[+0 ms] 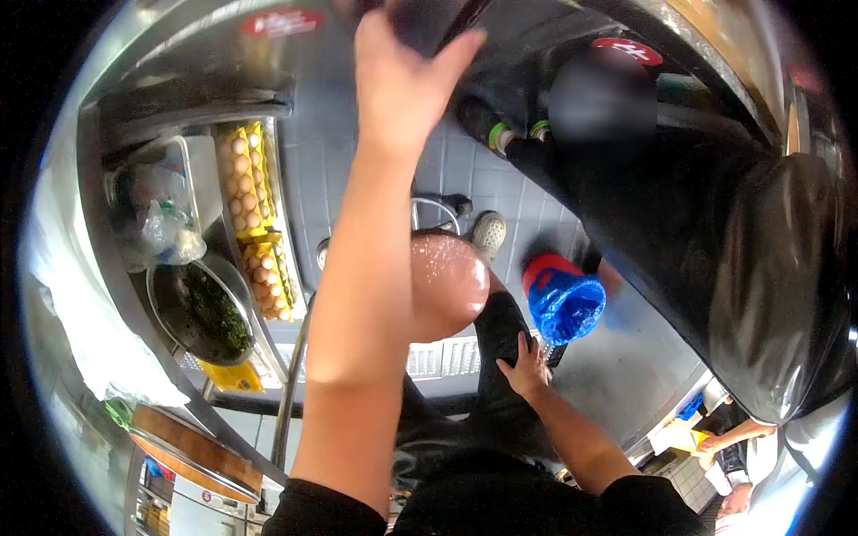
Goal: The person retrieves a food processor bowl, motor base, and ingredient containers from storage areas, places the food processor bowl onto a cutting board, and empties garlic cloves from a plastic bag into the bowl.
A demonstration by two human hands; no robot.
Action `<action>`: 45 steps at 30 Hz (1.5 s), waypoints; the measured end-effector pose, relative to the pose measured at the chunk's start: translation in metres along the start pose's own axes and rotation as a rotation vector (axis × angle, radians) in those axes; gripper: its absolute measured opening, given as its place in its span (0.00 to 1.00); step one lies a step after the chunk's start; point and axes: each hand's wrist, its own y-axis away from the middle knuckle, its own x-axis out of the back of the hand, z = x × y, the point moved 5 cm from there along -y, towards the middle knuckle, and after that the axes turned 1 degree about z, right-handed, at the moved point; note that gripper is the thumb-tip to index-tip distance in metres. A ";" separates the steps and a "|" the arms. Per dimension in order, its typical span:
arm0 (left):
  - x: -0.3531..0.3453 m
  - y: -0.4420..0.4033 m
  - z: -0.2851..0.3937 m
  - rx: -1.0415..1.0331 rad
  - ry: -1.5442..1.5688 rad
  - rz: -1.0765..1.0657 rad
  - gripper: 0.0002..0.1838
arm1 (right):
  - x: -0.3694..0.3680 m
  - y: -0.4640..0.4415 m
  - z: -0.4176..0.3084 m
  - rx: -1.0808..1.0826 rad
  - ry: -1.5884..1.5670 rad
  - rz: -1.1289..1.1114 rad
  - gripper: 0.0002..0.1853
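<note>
My left hand [399, 85] is stretched far forward to the top edge of the view, smeared by motion. Its thumb sticks out to the side, and the other fingers are partly cut off against a dark shape I cannot make out. My right hand [527, 368] lies on my dark trouser leg [499, 335] with its fingers spread, holding nothing visible. Below my left forearm is a shiny brown round stool seat [449, 288], partly covered by the arm. A metal ring [435, 204] shows beyond the seat.
Left, a shelf carries yellow egg trays [262, 174] with several eggs, a metal bowl of greens [210, 313] and plastic bags [170, 228]. Right, a red bin [545, 266] has a blue liner [567, 308]. A person in dark clothes [661, 205] stands close by; another person [742, 456] is farther off.
</note>
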 end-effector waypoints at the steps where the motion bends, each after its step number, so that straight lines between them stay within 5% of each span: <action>1: 0.008 0.023 -0.009 -0.010 -0.001 0.026 0.40 | -0.001 -0.004 0.002 0.000 -0.011 0.010 0.52; 2: 0.015 0.045 -0.018 -0.020 -0.003 0.051 0.46 | -0.005 -0.005 0.005 -0.001 -0.020 0.012 0.52; 4: 0.047 0.104 -0.009 0.326 0.385 0.108 0.49 | -0.006 -0.008 0.006 0.004 -0.036 0.014 0.52; 6: 0.102 0.160 -0.016 0.309 -0.266 -0.014 0.38 | -0.002 -0.005 0.004 0.004 -0.050 0.000 0.52; 8: 0.138 0.195 -0.021 0.352 0.022 0.153 0.30 | 0.002 -0.006 0.001 -0.007 -0.085 -0.024 0.52; 10: 0.183 0.216 -0.032 0.610 -0.102 0.325 0.30 | 0.003 -0.006 0.000 -0.016 -0.090 -0.042 0.52; 13: 0.218 0.221 -0.044 0.598 -0.022 0.602 0.28 | 0.004 -0.004 -0.004 -0.035 -0.077 -0.035 0.52; 21: 0.244 0.239 -0.054 0.694 -0.001 0.655 0.28 | 0.010 -0.023 0.000 0.109 -0.312 0.289 0.36; 27: 0.233 0.257 -0.073 0.602 0.026 0.694 0.37 | 0.143 -0.049 -0.143 0.575 -0.403 0.783 0.23; 35: 0.183 0.326 -0.180 0.970 0.190 0.462 0.40 | 0.235 -0.194 -0.323 0.790 -0.910 0.456 0.15; 36: 0.178 0.341 -0.203 0.948 0.188 0.525 0.32 | 0.243 -0.213 -0.344 0.819 -0.857 0.447 0.14; 39: 0.168 0.358 -0.250 1.065 0.218 0.300 0.28 | 0.251 -0.283 -0.397 0.797 -0.757 0.282 0.18; 45: 0.179 0.335 -0.273 0.977 0.208 0.220 0.29 | 0.280 -0.384 -0.462 0.588 -1.700 0.024 0.09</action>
